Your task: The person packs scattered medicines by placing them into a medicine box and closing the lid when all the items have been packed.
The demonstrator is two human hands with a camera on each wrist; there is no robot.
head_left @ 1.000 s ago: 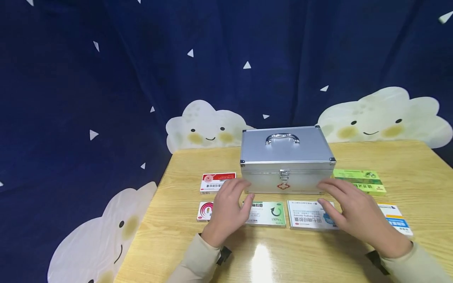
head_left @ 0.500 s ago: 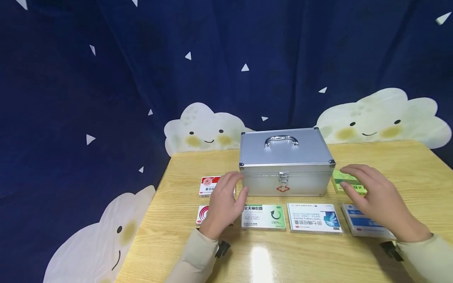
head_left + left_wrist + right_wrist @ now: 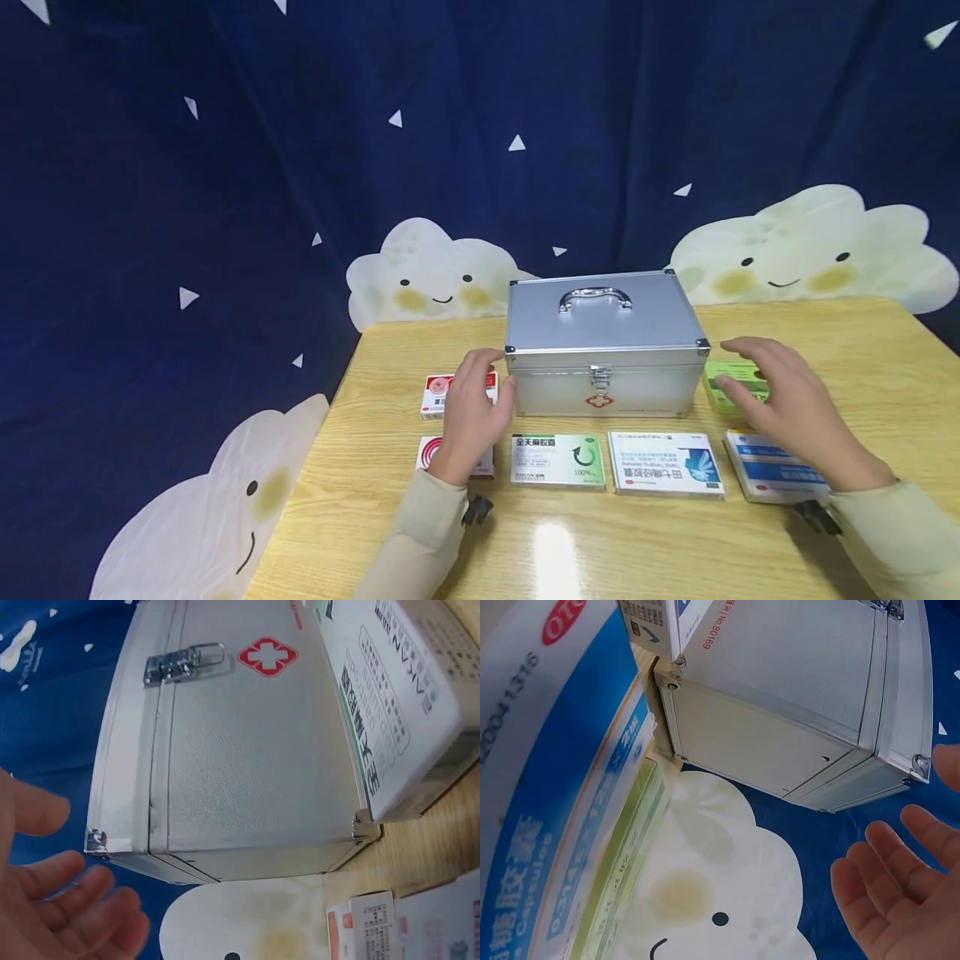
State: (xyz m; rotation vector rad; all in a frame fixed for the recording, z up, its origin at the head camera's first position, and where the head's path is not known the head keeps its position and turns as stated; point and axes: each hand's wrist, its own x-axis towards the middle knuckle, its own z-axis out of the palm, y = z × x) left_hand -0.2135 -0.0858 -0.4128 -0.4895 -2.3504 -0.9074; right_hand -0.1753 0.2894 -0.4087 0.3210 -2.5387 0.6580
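Observation:
A silver metal first-aid box (image 3: 606, 312) stands on the table, its lid down, with a handle on top and a clasp (image 3: 600, 377) above a red cross at the front. My left hand (image 3: 474, 417) hovers by the box's left front corner, fingers loosely bent and holding nothing. On the other side, my right hand (image 3: 795, 408) is raised near the right front corner, thumb and fingers apart, with a gap to the box. Both wrist views show the hands (image 3: 71, 900) (image 3: 900, 877) beside the lid corners.
Medicine boxes lie around: a green-white one (image 3: 558, 461) and a blue-white one (image 3: 666, 463) in front, a blue one (image 3: 772, 471) and a green one (image 3: 723, 385) at right, a red-white one (image 3: 435, 397) and a pink-ringed one (image 3: 430, 450) at left. A dark blue curtain (image 3: 450, 100) hangs behind.
My right hand has moved right, from the box's front to beyond its right corner. The left hand has shifted slightly left and up. The box stays put with its lid down.

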